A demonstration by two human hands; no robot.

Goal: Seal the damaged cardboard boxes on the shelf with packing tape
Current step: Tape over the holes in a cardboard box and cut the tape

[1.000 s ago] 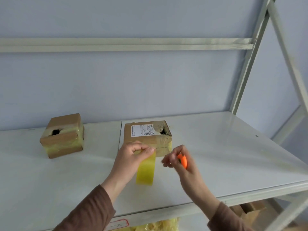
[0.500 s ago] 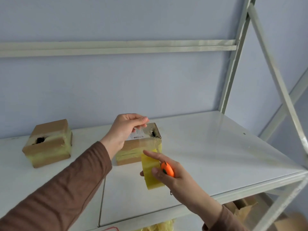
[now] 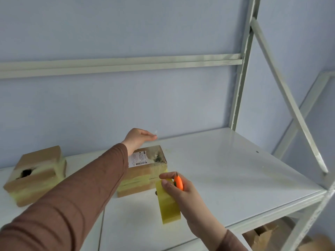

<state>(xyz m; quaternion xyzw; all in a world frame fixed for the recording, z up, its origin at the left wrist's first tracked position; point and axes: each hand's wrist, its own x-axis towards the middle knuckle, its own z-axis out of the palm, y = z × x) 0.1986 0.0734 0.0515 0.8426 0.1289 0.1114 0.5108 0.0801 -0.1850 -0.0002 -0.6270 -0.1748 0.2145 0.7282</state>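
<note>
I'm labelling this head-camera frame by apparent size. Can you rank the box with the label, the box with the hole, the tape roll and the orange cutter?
Largest to smallest, as they look:
1. Box with the hole and box with the label: too alike to rank, and a sleeve covers part of the labelled one.
2. Tape roll, nearer the camera.
3. Orange cutter.

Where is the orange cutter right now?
In the head view, the orange cutter is gripped in the right hand together with the yellow tape roll, just right of the labelled box.
</note>
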